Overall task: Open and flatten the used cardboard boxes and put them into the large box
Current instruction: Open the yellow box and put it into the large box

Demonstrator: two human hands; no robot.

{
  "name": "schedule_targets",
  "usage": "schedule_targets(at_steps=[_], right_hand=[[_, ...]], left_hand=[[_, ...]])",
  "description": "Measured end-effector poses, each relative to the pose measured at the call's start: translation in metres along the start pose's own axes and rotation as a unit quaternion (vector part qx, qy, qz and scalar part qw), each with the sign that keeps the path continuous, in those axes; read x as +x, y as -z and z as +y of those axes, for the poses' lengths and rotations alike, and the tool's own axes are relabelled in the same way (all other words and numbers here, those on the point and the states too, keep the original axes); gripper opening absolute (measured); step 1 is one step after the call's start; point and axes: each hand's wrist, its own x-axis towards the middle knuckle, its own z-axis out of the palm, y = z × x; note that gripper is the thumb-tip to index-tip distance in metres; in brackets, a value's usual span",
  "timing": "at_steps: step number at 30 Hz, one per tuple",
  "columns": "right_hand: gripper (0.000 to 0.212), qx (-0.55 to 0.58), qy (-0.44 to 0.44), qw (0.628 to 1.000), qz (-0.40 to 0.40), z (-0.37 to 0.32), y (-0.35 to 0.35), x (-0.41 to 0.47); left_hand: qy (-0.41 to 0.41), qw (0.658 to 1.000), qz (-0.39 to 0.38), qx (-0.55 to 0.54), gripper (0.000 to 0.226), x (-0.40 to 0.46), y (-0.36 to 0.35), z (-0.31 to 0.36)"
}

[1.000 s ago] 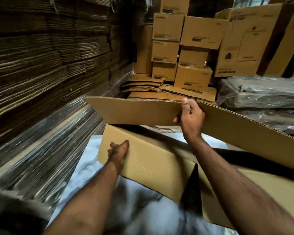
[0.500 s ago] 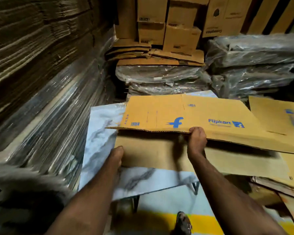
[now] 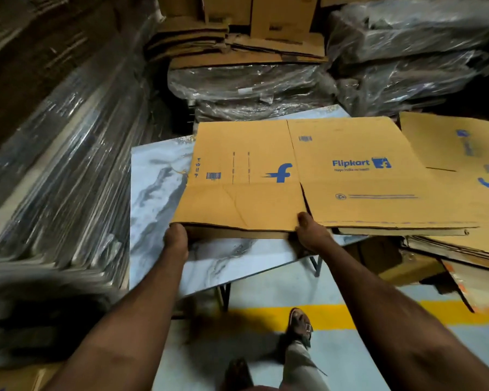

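Note:
A tan cardboard box (image 3: 308, 176) with blue Flipkart print lies folded flat on the marble-patterned table (image 3: 158, 190), printed side up. My left hand (image 3: 176, 240) grips its near left corner, fingers hidden under the edge. My right hand (image 3: 311, 232) holds the near edge at the slit between two flaps, thumb on top. More flattened printed boxes (image 3: 463, 170) lie stacked to the right, partly under this one. No large open box shows.
Shrink-wrapped stacks of flat cardboard (image 3: 54, 165) wall off the left. Wrapped bundles (image 3: 254, 88) and brown cartons fill the back. Below the table lies grey floor with a yellow line (image 3: 350, 314), and my sandalled foot (image 3: 299, 325) stands there.
The box has gone from standing open to lying flat on the table. My right hand brought the top panel down; my left hand moved to the near left corner.

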Motion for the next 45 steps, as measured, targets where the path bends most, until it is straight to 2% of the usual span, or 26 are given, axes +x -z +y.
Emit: schedule_targets(at_steps=[2,4,6,9,12,14,16,18,20,22,23,25,27,30,34,36,39,40,42,43,44,45], right_hand=[[0.030,-0.069,0.018,0.996,-0.048,0.000,0.003,-0.009],[0.035,-0.097,0.007,0.993,-0.072,-0.001,0.001,-0.016],[0.042,-0.131,0.011,0.990,-0.051,-0.002,-0.006,-0.019],[0.050,-0.169,0.037,0.985,-0.017,-0.004,-0.019,-0.021],[0.050,-0.196,0.068,0.978,-0.011,-0.008,-0.027,-0.022],[0.047,-0.231,0.089,0.969,0.008,-0.013,-0.029,-0.024],[0.052,-0.275,0.123,0.953,0.028,-0.016,-0.033,-0.026],[0.066,-0.296,0.167,0.940,0.028,-0.019,-0.036,-0.026],[0.085,-0.302,0.211,0.930,0.004,-0.025,-0.041,-0.024],[0.095,-0.301,0.247,0.921,-0.010,-0.033,-0.048,-0.025],[0.094,-0.298,0.258,0.919,0.001,-0.037,-0.051,-0.026],[0.083,-0.280,0.256,0.924,0.048,-0.041,-0.051,-0.028],[0.074,-0.246,0.248,0.933,0.084,-0.040,-0.042,-0.029],[0.062,-0.193,0.310,0.922,0.128,-0.036,-0.023,-0.028],[0.060,-0.120,0.420,0.879,0.191,-0.041,0.001,-0.036],[0.065,-0.104,0.445,0.870,0.187,-0.039,0.006,-0.036],[0.070,-0.113,0.432,0.886,0.125,-0.039,0.012,-0.030],[0.068,-0.137,0.413,0.896,0.084,-0.042,0.014,-0.028],[0.069,-0.211,0.342,0.914,-0.057,-0.058,0.023,-0.030],[0.078,-0.244,0.298,0.913,-0.137,-0.069,0.031,-0.032],[0.083,-0.253,0.267,0.908,-0.203,-0.081,0.040,-0.036],[0.084,-0.237,0.248,0.906,-0.246,-0.093,0.048,-0.041]], left_hand=[[-0.007,1.000,0.019,-0.002,0.049,0.000,0.002,0.000],[-0.006,1.000,0.007,0.011,0.048,0.001,0.004,-0.002],[-0.016,1.000,-0.013,0.018,0.045,0.002,0.005,-0.004],[-0.078,0.991,-0.050,0.097,0.041,0.000,0.010,-0.005],[-0.095,0.984,-0.078,0.131,0.035,0.007,0.016,-0.007],[-0.080,0.982,-0.095,0.140,0.030,0.027,0.018,-0.015],[-0.056,0.987,-0.099,0.112,0.038,0.059,0.012,-0.028],[-0.034,0.987,-0.125,0.091,0.047,0.054,0.011,-0.030],[0.003,0.981,-0.174,0.084,0.031,0.007,0.013,-0.016],[0.060,0.968,-0.237,0.049,0.009,-0.025,0.009,-0.009],[0.082,0.959,-0.268,0.041,0.006,-0.032,0.005,-0.007],[0.099,0.944,-0.312,0.050,0.004,-0.038,0.000,-0.004],[0.114,0.928,-0.351,0.049,0.011,-0.041,0.000,0.000],[0.127,0.908,-0.399,0.020,0.015,-0.048,-0.001,0.009],[0.093,0.906,-0.403,-0.084,0.047,-0.049,-0.017,0.037],[0.077,0.921,-0.356,-0.135,0.046,-0.048,-0.026,0.057],[0.041,0.958,-0.252,-0.130,0.020,-0.043,-0.035,0.073],[0.021,0.966,-0.225,-0.129,0.018,-0.035,-0.039,0.070],[-0.027,0.976,-0.166,-0.142,0.019,-0.025,-0.045,0.058],[-0.042,0.976,-0.139,-0.160,0.015,-0.024,-0.049,0.051],[-0.048,0.977,-0.119,-0.171,0.007,-0.034,-0.050,0.046],[-0.046,0.979,-0.095,-0.172,0.009,-0.046,-0.052,0.043]])
